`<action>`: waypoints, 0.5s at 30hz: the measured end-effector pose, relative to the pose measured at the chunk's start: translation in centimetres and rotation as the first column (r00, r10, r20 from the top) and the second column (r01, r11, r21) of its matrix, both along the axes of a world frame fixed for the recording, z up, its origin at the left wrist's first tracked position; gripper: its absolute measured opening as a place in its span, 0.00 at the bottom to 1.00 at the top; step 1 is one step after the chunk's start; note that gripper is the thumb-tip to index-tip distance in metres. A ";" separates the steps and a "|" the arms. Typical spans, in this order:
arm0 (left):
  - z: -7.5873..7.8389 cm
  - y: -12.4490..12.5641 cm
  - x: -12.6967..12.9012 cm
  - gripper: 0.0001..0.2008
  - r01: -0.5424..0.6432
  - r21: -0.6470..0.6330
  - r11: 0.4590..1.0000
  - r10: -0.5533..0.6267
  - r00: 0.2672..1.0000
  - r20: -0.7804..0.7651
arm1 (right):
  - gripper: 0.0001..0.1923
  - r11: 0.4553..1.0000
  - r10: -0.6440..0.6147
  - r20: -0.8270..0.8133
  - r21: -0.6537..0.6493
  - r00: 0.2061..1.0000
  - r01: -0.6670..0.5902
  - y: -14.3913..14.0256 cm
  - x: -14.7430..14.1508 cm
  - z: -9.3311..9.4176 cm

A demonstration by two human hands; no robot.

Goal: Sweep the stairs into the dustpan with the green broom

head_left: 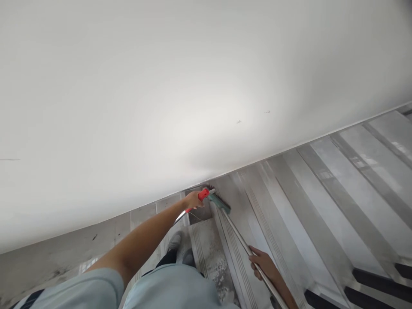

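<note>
The left hand (193, 199) reaches far forward and down, arm straight, and its grip is closed around a red handle (203, 194) with a thin shiny rod running back under the wrist; this looks like a dustpan handle, though the pan itself is hidden behind the hand. The right hand (262, 262) sits lower and nearer the body, its grip wrapped around the silver pole (240, 238) of a broom. The pole runs up and to the left to the green broom head (219, 202), which rests on a grey stair step (206, 249) right beside the red handle, close to where the step meets the white wall (193, 86). The two tools nearly touch at that corner. A grey shoe (174, 242) stands on the step below the left arm. More steps with ribbed edges (322, 206) rise to the right along the wall.
</note>
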State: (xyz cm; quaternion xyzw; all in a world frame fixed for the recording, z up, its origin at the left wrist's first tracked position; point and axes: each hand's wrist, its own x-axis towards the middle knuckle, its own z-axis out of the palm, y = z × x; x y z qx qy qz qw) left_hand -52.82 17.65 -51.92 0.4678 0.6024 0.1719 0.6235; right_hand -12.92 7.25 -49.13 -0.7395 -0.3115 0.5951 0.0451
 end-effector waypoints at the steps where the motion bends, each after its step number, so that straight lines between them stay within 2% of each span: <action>1: 0.0 0.0 0.0 0.18 -0.004 0.001 1.000 0.004 1.000 0.002 | 0.43 1.000 -0.013 0.007 -0.007 1.000 0.013 -1.1 1.8 0.2; 4: -0.1 -0.1 0.0 0.20 -0.009 -0.002 1.000 0.009 1.000 0.016 | 0.38 0.998 -0.059 0.073 -0.014 0.996 0.060 -3.6 6.0 -0.6; 6: -0.1 0.0 0.0 0.19 -0.006 -0.011 1.000 0.006 1.000 0.021 | 0.32 0.999 -0.045 0.129 -0.009 0.991 0.047 -3.9 6.6 -1.9; 8: -0.2 0.1 0.0 0.19 -0.007 -0.016 1.000 0.007 1.000 0.018 | 0.24 1.000 0.024 0.155 0.000 0.988 -0.024 -2.6 5.2 -3.3; 11: -0.3 0.2 0.0 0.19 -0.010 -0.019 1.000 0.010 1.000 0.006 | 0.17 0.991 0.113 0.128 0.060 0.985 -0.122 1.6 0.7 -4.7; 13: -0.3 0.3 0.0 0.19 -0.010 -0.021 1.000 0.010 1.000 -0.001 | 0.22 0.984 0.125 0.099 0.112 0.987 -0.135 4.9 -2.5 -4.8; 15: -0.2 0.2 0.0 0.17 -0.005 -0.023 1.000 0.005 1.000 -0.010 | 0.31 0.985 0.109 0.069 0.128 0.992 -0.117 7.4 -4.5 -4.1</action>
